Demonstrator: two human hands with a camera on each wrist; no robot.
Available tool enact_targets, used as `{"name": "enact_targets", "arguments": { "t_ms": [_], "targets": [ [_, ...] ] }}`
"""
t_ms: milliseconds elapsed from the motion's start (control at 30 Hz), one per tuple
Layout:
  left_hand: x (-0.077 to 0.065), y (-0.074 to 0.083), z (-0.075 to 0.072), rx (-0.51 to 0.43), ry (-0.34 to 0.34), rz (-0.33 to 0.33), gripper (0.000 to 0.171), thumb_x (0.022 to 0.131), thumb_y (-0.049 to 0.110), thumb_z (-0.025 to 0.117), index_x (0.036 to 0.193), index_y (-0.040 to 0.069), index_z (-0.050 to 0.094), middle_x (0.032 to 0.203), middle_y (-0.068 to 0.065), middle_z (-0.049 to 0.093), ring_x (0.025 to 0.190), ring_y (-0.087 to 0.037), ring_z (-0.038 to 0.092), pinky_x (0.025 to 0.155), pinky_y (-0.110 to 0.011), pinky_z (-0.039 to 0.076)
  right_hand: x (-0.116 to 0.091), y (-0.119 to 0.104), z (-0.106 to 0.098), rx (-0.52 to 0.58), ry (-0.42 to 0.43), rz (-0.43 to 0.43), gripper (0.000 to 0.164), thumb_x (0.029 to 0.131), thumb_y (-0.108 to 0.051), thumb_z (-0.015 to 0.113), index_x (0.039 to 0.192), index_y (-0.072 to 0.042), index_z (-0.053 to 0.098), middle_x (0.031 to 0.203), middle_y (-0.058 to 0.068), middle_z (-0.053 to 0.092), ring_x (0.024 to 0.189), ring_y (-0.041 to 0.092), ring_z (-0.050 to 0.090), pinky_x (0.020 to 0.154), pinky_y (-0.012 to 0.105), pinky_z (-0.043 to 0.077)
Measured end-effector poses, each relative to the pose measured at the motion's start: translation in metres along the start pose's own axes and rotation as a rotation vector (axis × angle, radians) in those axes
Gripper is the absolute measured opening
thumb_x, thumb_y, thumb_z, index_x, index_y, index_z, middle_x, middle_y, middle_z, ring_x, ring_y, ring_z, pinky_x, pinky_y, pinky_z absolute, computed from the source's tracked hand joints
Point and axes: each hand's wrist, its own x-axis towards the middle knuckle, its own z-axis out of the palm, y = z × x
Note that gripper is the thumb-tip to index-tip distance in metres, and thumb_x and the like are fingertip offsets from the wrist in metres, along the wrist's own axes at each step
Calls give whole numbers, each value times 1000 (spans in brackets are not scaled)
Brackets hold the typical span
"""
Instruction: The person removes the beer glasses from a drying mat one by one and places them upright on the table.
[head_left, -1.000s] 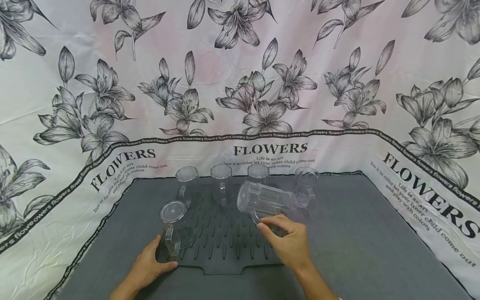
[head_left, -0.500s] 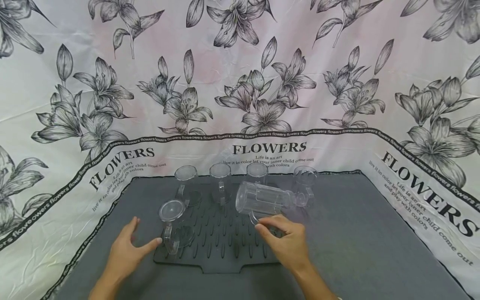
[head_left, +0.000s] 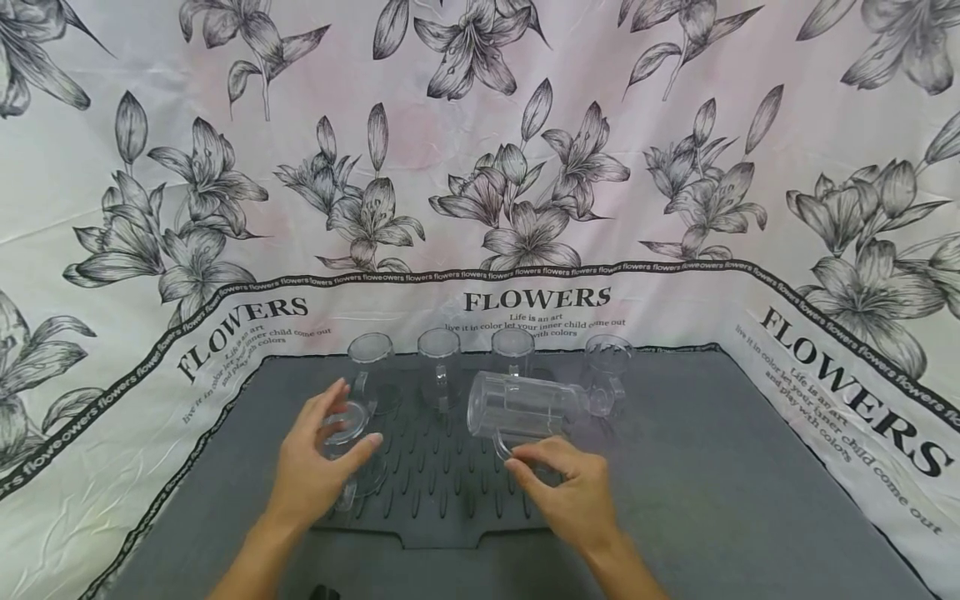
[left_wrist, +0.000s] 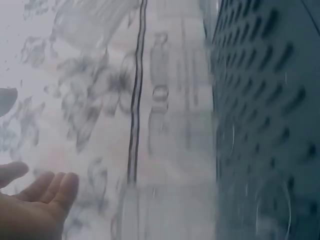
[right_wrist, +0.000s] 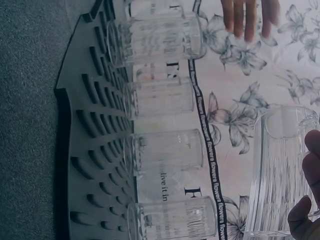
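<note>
My right hand [head_left: 573,492] pinches the handle of a clear mug [head_left: 517,404], which it holds on its side above the dark ribbed mat [head_left: 442,475]. The right wrist view shows the same held mug [right_wrist: 272,170] with curled fingers [right_wrist: 312,167] at its handle. My left hand [head_left: 315,454] is raised in front of another clear mug [head_left: 347,421] at the mat's front left, fingers apart and loosely bent. It hides much of that mug; whether they touch I cannot tell. In the left wrist view the left hand [left_wrist: 37,205] shows nothing in it.
Along the back stand more clear mugs: one at the left [head_left: 371,375], two in the middle [head_left: 438,367] and one at the right [head_left: 609,367], partly behind the held mug. A flower-printed cloth [head_left: 536,300] walls the grey table [head_left: 712,467]. A small dark object [head_left: 324,592] shows at the bottom edge.
My left hand drew away leftward from the front left mug, then rose and came right, in front of its upper part. The right hand and its mug have barely moved.
</note>
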Motion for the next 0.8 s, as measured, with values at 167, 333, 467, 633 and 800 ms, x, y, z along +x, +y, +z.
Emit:
{"name": "enact_targets", "arguments": {
  "t_ms": [167, 333, 467, 633, 800],
  "targets": [
    [6, 3, 31, -71, -164, -69, 78, 86, 19, 77, 150, 9, 33, 144, -11, 38, 125, -30, 45, 97, -30, 44, -3, 0, 3, 2, -13, -43, 21, 71, 8, 81, 89, -2, 75, 83, 4, 71, 75, 19, 69, 73, 22, 53],
    [8, 2, 55, -149, -257, -107, 83, 85, 23, 77, 152, 9, 29, 148, -15, 33, 128, -36, 42, 98, -36, 44, -6, 2, 6, 19, -34, -74, 23, 69, 11, 81, 88, -1, 75, 83, 6, 71, 74, 21, 69, 72, 23, 54],
    [9, 1, 66, -232, -294, -140, 83, 86, 22, 76, 153, 10, 27, 148, -15, 31, 129, -38, 41, 98, -38, 44, -8, 1, 8, 10, -45, -78, 22, 69, 10, 81, 88, -1, 75, 82, 5, 71, 74, 19, 68, 71, 22, 54],
    [11, 3, 74, -329, -348, -159, 83, 87, 19, 74, 154, 13, 24, 149, -17, 28, 129, -38, 41, 97, -41, 45, -10, -3, 10, -4, -59, -66, 20, 72, 7, 81, 88, -3, 76, 82, 2, 71, 73, 15, 68, 68, 21, 53],
    [16, 5, 78, -351, -375, -174, 84, 87, 19, 75, 154, 17, 25, 146, -14, 34, 127, -37, 42, 97, -44, 45, -11, -5, 11, -7, -84, -62, 19, 74, 4, 81, 90, -6, 76, 83, 0, 70, 75, 14, 68, 69, 21, 53]
  ]
}}
